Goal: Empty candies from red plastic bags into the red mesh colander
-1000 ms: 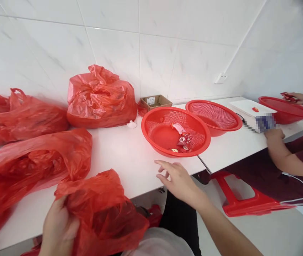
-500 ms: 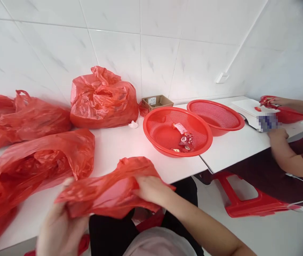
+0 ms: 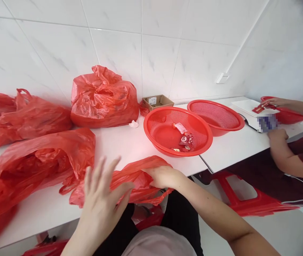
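A thin red plastic bag (image 3: 134, 170) is held half across the front edge of a white table (image 3: 110, 142), its mouth entered by the right hand (image 3: 162, 176), whose fingertips are hidden; whether they are closed on the film cannot be told. The left hand (image 3: 96, 201) is raised, fingers spread, well apart from the right; whether the bag is touched by it cannot be made out. With part of the bag left hanging over the lap, a slide off the edge could be caused by a loosened hold, and the film could be torn by a hard pull. The open red bag (image 3: 84, 142) lying just beside it might also be snagged and dragged along. Beyond, a few wrapped packets (image 3: 186, 139) are held in the nearer red basket (image 3: 162, 135); pale marks are printed on a dark one, but no brand can be read. A white label (image 3: 152, 100) is carried by the cardboard box (image 3: 163, 102) at the wall, its print too small to decipher.
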The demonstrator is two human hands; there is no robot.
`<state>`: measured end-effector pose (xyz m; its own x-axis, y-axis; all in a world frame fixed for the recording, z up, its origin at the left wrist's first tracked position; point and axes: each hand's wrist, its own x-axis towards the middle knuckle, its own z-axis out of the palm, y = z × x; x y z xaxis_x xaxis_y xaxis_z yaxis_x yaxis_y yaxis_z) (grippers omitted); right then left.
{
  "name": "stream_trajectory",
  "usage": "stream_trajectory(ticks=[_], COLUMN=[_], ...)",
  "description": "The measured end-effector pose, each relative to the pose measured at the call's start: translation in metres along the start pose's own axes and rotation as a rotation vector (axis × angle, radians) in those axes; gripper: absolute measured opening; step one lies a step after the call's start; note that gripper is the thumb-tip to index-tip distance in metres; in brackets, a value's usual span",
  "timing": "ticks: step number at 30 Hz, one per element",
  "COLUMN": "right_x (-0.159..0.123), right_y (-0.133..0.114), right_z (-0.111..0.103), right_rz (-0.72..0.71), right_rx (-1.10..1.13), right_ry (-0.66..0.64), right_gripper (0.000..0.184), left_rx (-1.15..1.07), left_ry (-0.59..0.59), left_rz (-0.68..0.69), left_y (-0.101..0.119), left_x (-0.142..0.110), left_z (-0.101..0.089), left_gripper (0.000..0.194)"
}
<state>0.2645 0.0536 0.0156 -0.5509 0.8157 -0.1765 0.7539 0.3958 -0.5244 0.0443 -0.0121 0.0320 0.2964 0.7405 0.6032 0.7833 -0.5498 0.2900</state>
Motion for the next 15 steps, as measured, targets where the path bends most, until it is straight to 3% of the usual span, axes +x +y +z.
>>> stream_trajectory(ticks=[1,3,6,8,11,15], right_x=[-0.001,-0.007,-0.022,-0.033,-0.043,-0.048], right_y=[-0.003,-0.007,-0.008,-0.001,0.012,0.020], right_z=[0.002,0.006,0.011,0.013,0.006,-0.025], right_rz=[0.009,0.012,-0.110,-0.182,-0.177,-0.183], right_rx=[-0.042,-0.124,-0.154,-0.183,-0.186,-0.040], right_ry=[-0.036,-0.114,-0.115,-0.153,-0.201,-0.125], right_gripper=[0.081,0.084,0.089,0.089,0.080,0.055], left_rx=[0.024,0.070,0.153,0.205,0.267,0.173], left_ry=[-0.140,-0.308,-0.366,-0.344,-0.356,-0.457], left_rz=[-0.023,-0.154,-0.272,-0.340,-0.438,-0.399], left_y=[-0.009,-0.032,-0.066,-0.081,-0.090,-0.088], left_x=[0.003,0.007,0.010,0.013,0.015,0.010], left_z=[0.013,0.039,0.060,0.059,0.046,0.031], left_gripper=[0.009,0.010,0.015,0.019,0.023,0.039])
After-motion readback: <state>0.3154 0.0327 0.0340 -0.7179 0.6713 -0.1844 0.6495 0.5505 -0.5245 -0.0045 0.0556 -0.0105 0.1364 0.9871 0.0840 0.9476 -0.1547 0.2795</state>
